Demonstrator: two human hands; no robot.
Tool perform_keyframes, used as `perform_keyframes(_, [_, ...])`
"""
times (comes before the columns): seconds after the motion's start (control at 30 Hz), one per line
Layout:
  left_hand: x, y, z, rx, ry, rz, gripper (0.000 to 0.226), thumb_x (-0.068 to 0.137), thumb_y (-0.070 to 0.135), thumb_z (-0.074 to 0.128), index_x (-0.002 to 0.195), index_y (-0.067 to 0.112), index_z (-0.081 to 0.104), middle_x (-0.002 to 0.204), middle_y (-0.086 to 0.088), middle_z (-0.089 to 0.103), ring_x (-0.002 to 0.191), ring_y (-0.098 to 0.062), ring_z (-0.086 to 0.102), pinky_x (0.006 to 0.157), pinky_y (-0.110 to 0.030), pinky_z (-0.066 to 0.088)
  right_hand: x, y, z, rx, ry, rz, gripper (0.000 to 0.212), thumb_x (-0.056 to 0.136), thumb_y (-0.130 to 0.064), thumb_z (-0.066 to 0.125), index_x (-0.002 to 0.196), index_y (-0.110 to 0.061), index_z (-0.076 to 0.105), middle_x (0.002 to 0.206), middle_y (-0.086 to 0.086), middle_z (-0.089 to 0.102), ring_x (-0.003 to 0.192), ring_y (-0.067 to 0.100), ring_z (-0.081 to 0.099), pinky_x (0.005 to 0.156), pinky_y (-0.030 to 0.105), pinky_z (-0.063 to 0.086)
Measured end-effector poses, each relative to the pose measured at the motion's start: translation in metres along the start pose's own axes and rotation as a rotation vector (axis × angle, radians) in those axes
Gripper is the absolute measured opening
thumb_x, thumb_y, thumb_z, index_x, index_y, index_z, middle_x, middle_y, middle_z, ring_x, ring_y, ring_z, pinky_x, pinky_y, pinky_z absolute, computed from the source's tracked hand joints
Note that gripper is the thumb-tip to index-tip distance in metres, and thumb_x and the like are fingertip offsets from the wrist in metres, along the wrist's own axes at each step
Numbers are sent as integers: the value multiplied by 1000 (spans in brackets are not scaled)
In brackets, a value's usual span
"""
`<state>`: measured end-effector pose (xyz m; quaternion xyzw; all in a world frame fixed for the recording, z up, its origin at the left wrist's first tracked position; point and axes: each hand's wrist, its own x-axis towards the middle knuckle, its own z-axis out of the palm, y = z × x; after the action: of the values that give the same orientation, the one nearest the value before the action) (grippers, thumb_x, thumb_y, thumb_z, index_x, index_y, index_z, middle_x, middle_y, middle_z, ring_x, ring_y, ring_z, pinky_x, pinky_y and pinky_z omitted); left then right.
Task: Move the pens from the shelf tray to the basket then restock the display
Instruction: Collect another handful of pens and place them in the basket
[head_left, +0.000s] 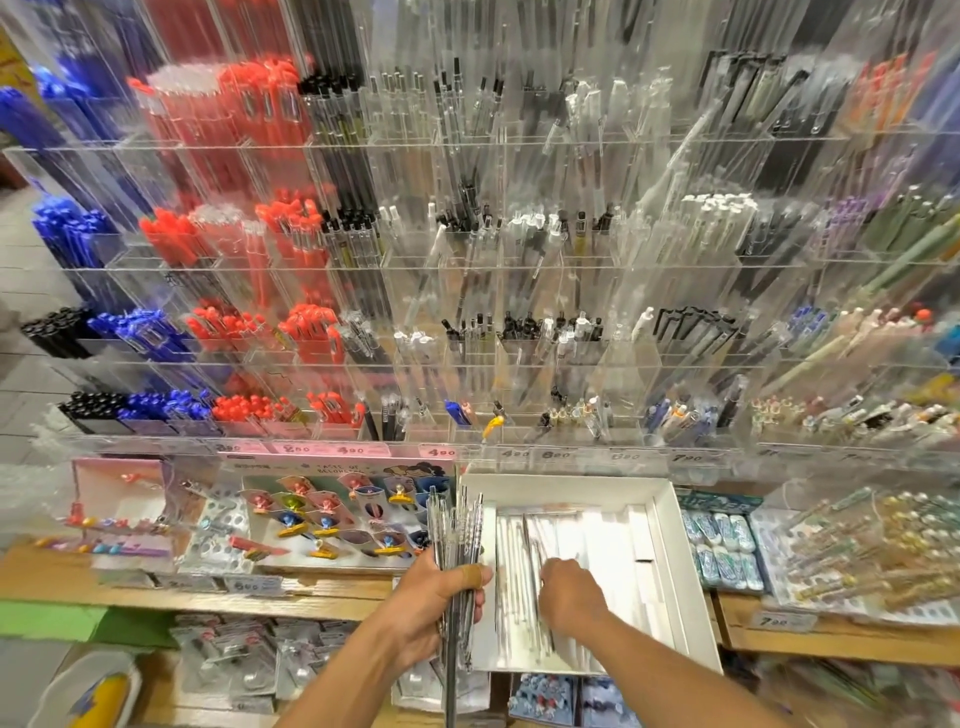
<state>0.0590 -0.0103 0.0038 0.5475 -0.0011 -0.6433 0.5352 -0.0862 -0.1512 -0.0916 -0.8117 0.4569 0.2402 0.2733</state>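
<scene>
Clear silver-tipped pens (457, 540), white tray (660, 525), red pens (291, 223), blue pens (67, 228).

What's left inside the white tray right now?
The white tray holds a few clear pens lying lengthwise on its pale bottom. The right hand reaches in, hiding whatever lies beneath it.

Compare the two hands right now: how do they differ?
The left hand grips a bundle of clear pens upright beside the white tray; the right hand is inside the tray, reaching down among the loose pens. The left sits outside the tray's left edge, the right over its middle. Both are bare.
</scene>
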Motion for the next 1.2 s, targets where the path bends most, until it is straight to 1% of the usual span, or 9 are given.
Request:
perform_keyframes(0.13, [-2,1,-1,-12,6,6,81,54,6,93,121,5,46,76,-14,67,64,-24,60,61,-36,55,4,2,5,-89,57,28,29,87,5,49,107,-11,62,107,3,67,96,19,66,71,24,48])
perform_keyframes(0.3, [-2,0,-3,4,31,12,86,51,11,94,122,4,47,77,-13,66,65,-23,60,63,-36,55,8,0,10,-39,50,96,16,93,-8,54,103,-12,65,102,2,69,92,19,68,65,24,47])
perform_keyframes(0.57, [1,-7,-6,22,57,-6,67,66,1,85,121,6,47,77,-12,67,63,-21,61,61,-34,55,11,-16,11,1,-8,175,25,82,0,58,68,-20,54,67,-8,54,63,9,55,54,22,43])
perform_keyframes(0.7, [4,-10,-7,41,67,-10,61,70,1,83,120,4,49,77,-11,67,64,-21,62,62,-34,55,7,-16,8,87,25,180,19,91,-8,48,109,-10,56,90,-4,63,73,13,54,58,25,40])
perform_keyframes(0.8, [5,-10,-7,48,67,-13,60,70,2,83,120,4,50,77,-11,69,64,-21,63,62,-34,55,-4,-9,-10,139,-5,76,30,97,-16,43,125,-5,43,104,4,61,77,15,52,62,27,42])
perform_keyframes(0.9, [6,-8,-6,64,97,-5,60,69,1,84,118,2,50,77,-11,68,64,-21,62,62,-35,54,-22,0,-42,214,-62,-78,16,101,-22,40,106,-12,51,97,5,63,64,12,51,59,27,43])
perform_keyframes(1.0, [6,-5,-2,149,95,21,67,60,7,89,116,-1,53,78,-10,70,65,-19,63,65,-33,54,-44,4,-80,289,-272,-255,8,96,-22,58,90,-21,63,99,3,69,57,8,58,54,21,49])
perform_keyframes(1.1, [5,0,4,280,66,60,77,49,18,95,114,3,57,90,-7,76,76,-17,71,72,-32,54,-60,-4,-108,416,-361,-398,15,82,-22,78,85,-19,64,84,7,72,57,9,64,53,23,51])
perform_keyframes(1.2, [4,3,12,336,-24,74,69,52,14,93,113,5,62,97,-11,76,85,-21,73,70,-29,56,-64,-21,-121,704,-333,-481,25,78,-14,82,87,-12,59,65,2,68,54,13,63,50,23,49])
